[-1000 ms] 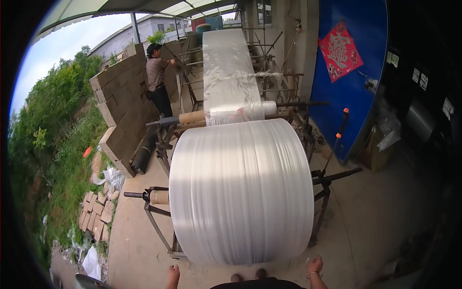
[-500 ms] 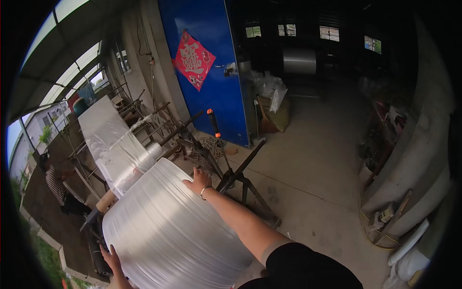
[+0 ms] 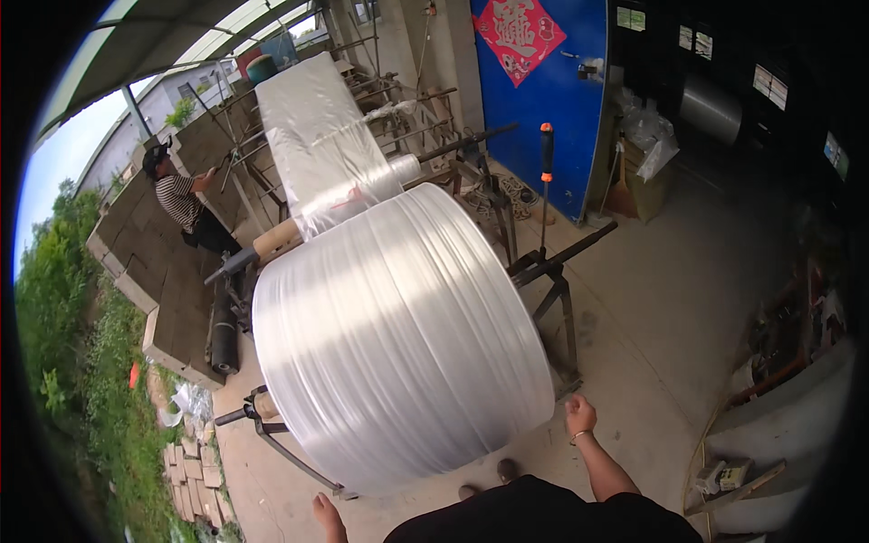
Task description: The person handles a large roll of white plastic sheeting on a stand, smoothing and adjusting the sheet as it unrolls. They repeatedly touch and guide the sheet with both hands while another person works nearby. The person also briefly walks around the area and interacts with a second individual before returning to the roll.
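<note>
A large, wide roll of shiny translucent plastic film (image 3: 398,335) fills the middle, mounted on a dark metal stand (image 3: 563,317). My right hand (image 3: 580,416), with a bracelet at the wrist, is curled closed just beside the roll's lower right rim, apparently apart from it. Low at the picture's bottom edge, my left hand (image 3: 328,516) hangs near the roll's lower left side, loosely closed and partly cut off. Neither hand shows anything in it. Behind the roll, a sheet of film (image 3: 321,136) runs from a smaller roll (image 3: 394,176) toward the back.
A tool with an orange-and-black handle (image 3: 546,154) stands upright by the stand. At the left, a person in a striped shirt (image 3: 181,199) reaches toward the frame. A blue door (image 3: 552,109) stands behind; a block wall (image 3: 172,308) borders greenery. Metal bars (image 3: 579,249) stick out right.
Both hands have come off the big roll and dropped down to my sides. The view has swung left and back, so the whole roll and my shoes now show.
</note>
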Available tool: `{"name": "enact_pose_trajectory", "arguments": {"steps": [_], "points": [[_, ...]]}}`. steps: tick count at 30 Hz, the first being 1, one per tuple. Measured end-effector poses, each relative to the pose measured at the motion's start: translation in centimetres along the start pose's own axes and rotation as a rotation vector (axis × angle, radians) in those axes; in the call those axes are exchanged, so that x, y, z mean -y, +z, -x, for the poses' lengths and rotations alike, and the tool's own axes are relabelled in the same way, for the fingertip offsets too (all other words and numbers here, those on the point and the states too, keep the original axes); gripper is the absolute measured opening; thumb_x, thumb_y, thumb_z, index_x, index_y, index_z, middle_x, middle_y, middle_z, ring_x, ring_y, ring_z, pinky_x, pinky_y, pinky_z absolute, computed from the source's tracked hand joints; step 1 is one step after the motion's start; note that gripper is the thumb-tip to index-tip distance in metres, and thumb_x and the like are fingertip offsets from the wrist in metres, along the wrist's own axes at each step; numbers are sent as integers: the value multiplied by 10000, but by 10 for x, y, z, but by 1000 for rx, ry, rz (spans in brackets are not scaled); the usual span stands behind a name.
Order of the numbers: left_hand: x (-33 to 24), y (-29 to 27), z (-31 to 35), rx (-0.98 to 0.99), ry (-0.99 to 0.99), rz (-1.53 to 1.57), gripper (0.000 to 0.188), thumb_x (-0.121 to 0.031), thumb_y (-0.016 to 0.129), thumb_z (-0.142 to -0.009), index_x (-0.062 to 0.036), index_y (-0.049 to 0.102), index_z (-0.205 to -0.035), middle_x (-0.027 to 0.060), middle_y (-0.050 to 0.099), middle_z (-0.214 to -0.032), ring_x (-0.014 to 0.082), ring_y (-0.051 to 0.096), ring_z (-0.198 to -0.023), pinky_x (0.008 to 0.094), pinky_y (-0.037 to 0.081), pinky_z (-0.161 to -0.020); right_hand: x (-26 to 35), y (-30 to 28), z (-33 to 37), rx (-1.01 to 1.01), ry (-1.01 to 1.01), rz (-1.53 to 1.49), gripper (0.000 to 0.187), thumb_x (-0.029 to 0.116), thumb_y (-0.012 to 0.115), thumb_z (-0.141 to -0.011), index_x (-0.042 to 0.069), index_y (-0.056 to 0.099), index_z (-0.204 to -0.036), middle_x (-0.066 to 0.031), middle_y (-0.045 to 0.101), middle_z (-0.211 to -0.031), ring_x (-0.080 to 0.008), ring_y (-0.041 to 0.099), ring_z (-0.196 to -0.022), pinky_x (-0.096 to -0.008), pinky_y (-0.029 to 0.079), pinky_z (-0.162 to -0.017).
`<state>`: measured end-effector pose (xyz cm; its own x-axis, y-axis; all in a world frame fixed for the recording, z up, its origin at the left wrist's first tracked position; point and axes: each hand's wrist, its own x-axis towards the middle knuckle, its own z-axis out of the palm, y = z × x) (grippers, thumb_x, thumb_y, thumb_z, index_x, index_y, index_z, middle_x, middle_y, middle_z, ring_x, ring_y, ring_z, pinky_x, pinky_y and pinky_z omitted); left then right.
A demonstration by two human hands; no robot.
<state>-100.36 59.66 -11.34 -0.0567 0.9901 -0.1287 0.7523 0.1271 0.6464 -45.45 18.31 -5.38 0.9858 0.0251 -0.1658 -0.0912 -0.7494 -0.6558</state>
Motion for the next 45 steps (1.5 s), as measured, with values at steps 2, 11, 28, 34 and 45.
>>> {"name": "enact_pose_trajectory", "arguments": {"steps": [2, 11, 28, 34, 45], "points": [[-136, -20, -29, -191, 339, 160, 408, -246, 517, -961, 57, 534, -1234, 245, 582, -1203, 370, 545, -1143, 414, 417, -985, 92, 6, -43, -296, -471, -210, 260, 179, 636, -870, 44, 652, -1091, -154, 689, -1037, -290, 669, -923, -403, 532, -759], [-535, 3, -38, -31, 1251, -223, 537, -394, 583, -901, -120, 496, -1355, 121, 423, -1450, 341, 295, -1388, 479, 270, -1089, 496, 43, -9, 74, -1274, 230, 607, 400, 680, -817, 121, 505, -1328, -102, 413, -1442, -269, 326, -1363, -498, 294, -1072], [-141, 12, 123, 930, 720, -540, 401, -456, 559, -902, -164, 647, -1162, 87, 646, -1141, 302, 602, -1062, 446, 505, -843, 15, -12, 48, 984, -554, 691, 284, 431, 644, -832, 175, 749, -892, -84, 713, -842, -258, 682, -835, -352, 525, -795], [-464, -12, 45, 128, 1455, -202, 442, -178, 628, -872, -104, 521, -1294, 101, 512, -1351, 315, 439, -1281, 442, 405, -993, 356, 18, 57, 344, -1419, -96, 308, 205, 722, -770, 124, 670, -1062, -46, 673, -998, -221, 640, -926, -370, 534, -745], [-417, 26, 37, 8, 1156, -483, 614, -542, 546, -874, -280, 438, -1418, 20, 292, -1541, 346, 163, -1440, 617, 156, -1089, 359, 56, 19, 89, -1377, 411, 682, 570, 557, -851, 243, 409, -1431, -20, 266, -1550, -295, 167, -1439, -633, 154, -1086]]}}
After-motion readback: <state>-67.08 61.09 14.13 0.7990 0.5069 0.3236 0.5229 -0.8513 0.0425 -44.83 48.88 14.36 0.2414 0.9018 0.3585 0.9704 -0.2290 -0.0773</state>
